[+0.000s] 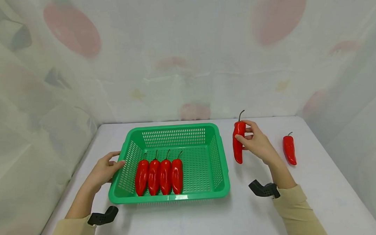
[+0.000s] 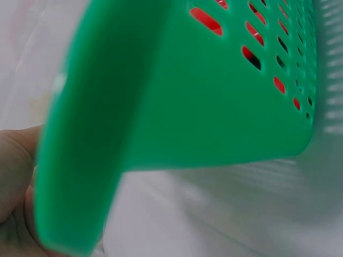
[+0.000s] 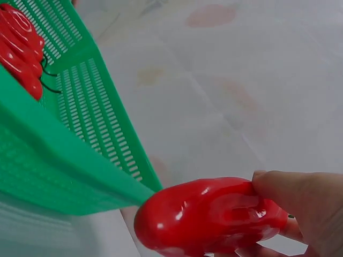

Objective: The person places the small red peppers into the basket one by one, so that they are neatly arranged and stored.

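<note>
A green plastic basket [image 1: 197, 196] stands on the white table, with several red chili peppers [image 1: 165, 176] side by side in its left half, stems pointing away. My left hand [image 1: 103, 170] grips the basket's left rim, thumb on top; the left wrist view shows that rim [image 2: 80, 134] close up. To the right of the basket, my right hand [image 1: 255, 139] pinches a red chili pepper [image 1: 238, 143] between thumb and fingers, stem up, above the table. The right wrist view shows this held pepper [image 3: 203, 217] near the basket's side.
One more red chili pepper [image 1: 289, 150] lies on the white table [image 1: 320, 196] at the right, beyond my right hand. A pale patterned sheet [image 1: 185, 61] hangs behind the table and along both sides.
</note>
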`<state>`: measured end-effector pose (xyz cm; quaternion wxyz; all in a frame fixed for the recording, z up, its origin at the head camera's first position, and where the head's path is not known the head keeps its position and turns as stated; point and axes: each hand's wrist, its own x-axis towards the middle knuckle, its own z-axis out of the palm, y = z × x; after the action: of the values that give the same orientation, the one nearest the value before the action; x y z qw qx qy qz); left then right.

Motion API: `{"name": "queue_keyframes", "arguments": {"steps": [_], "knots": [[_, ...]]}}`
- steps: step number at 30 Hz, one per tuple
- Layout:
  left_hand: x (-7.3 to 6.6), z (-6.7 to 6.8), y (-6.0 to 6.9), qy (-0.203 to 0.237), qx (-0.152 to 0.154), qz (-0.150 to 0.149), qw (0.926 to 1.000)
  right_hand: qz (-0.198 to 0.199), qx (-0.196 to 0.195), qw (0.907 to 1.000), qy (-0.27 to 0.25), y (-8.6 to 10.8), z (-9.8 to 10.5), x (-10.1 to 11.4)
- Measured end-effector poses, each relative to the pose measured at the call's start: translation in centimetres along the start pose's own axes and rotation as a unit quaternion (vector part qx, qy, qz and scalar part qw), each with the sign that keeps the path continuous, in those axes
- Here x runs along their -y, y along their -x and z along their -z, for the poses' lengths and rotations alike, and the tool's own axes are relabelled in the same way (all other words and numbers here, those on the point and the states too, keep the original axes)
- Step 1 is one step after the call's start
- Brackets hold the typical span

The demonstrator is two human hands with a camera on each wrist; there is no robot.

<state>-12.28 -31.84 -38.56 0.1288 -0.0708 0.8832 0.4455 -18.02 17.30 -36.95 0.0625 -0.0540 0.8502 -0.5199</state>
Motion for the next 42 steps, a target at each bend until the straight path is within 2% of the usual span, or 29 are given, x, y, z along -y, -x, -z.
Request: {"name": "queue_keyframes", "arguments": {"steps": [20,32,42], "knots": [[0.0,0.0,0.0,-0.004,-0.003,0.0,1.0,0.028,0.055,0.9979,0.017,-1.1,-3.5,3.2],[-0.1,0.0,0.0,-0.004,0.0,0.003,1.0,0.026,0.104,0.994,0.023,-2.0,-5.2,4.2],[-0.1,0.1,0.1,-0.003,0.002,0.002,1.0,0.02,0.123,0.9912,0.045,-2.7,-6.4,4.9]]}}
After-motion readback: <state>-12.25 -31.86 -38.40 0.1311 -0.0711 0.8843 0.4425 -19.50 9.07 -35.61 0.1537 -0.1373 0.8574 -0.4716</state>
